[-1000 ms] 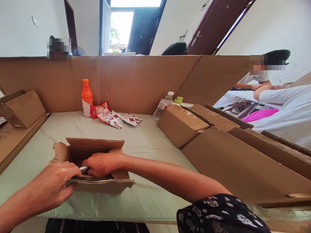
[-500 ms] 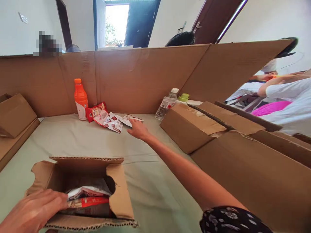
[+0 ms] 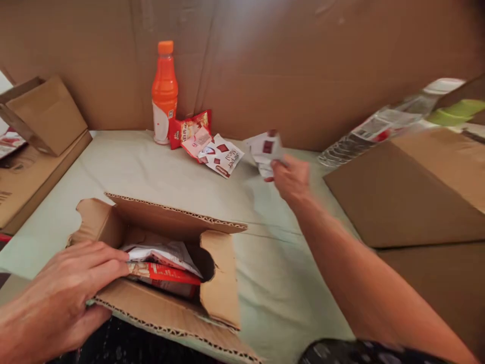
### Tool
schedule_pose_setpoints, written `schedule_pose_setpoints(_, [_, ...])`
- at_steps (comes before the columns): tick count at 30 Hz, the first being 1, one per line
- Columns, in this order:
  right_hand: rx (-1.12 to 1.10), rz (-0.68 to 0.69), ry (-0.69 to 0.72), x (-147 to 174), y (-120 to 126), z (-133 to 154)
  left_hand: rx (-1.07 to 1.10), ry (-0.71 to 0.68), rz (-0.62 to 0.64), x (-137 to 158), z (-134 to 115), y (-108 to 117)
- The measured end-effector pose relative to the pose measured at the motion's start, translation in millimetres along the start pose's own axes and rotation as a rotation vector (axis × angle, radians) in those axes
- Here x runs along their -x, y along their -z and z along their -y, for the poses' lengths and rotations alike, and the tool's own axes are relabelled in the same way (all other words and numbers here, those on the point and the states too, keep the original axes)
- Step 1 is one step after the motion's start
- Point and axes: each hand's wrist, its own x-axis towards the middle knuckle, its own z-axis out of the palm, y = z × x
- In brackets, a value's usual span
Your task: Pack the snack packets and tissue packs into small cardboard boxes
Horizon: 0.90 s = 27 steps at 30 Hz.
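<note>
My right hand point(image 3: 293, 177) pinches a white snack packet point(image 3: 260, 149) with a brown square print, raised off the cloth and blurred. My left hand point(image 3: 78, 278) is closed over the near left side of an open cardboard box point(image 3: 220, 293), thumb outside and fingers reaching in. Its fingertips touch the ends of a white packet point(image 3: 166, 254) and a red packet point(image 3: 170, 274), which stand inside the box. Left of my right hand lie another white packet point(image 3: 222, 154) with brown squares, a pink packet point(image 3: 197, 142) and a red snack bag point(image 3: 199, 121), overlapping.
An orange drink bottle point(image 3: 165, 96) stands by the tall cardboard wall point(image 3: 288, 71). On the right, a clear bottle point(image 3: 382, 124) leans near a green cap point(image 3: 458, 112) behind cardboard boxes point(image 3: 394, 192). More cardboard boxes point(image 3: 49, 114) are at the left. Pale cloth point(image 3: 280, 283) covers the table.
My right hand has taken hold of the rightmost white packet and lifted it from the cloth. The view has tilted down and come closer. My left hand stays at the box.
</note>
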Motion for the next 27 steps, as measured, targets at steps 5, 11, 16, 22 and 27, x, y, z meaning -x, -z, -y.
schedule_pose_setpoints(5, [-0.839, -0.168, 0.058, 79, 85, 37, 0.036, 0.021, 0.055, -10, -4, 5])
schedule_pose_setpoints(11, [-0.974, -0.080, 0.124, 169, 168, 123, 0.051, 0.058, 0.079, -9, -2, 1])
schedule_pose_setpoints(16, [-0.686, 0.163, 0.616, 181, 173, 159, 0.020, 0.094, 0.095, -8, -6, -3])
schedule_pose_setpoints(22, [-0.061, 0.219, 0.912, 184, 172, 214, -0.029, 0.085, 0.099, -7, -7, -7])
schedule_pose_setpoints(27, [0.490, 0.368, 0.977, 183, 159, 264, -0.037, 0.041, 0.056, -5, -5, -12])
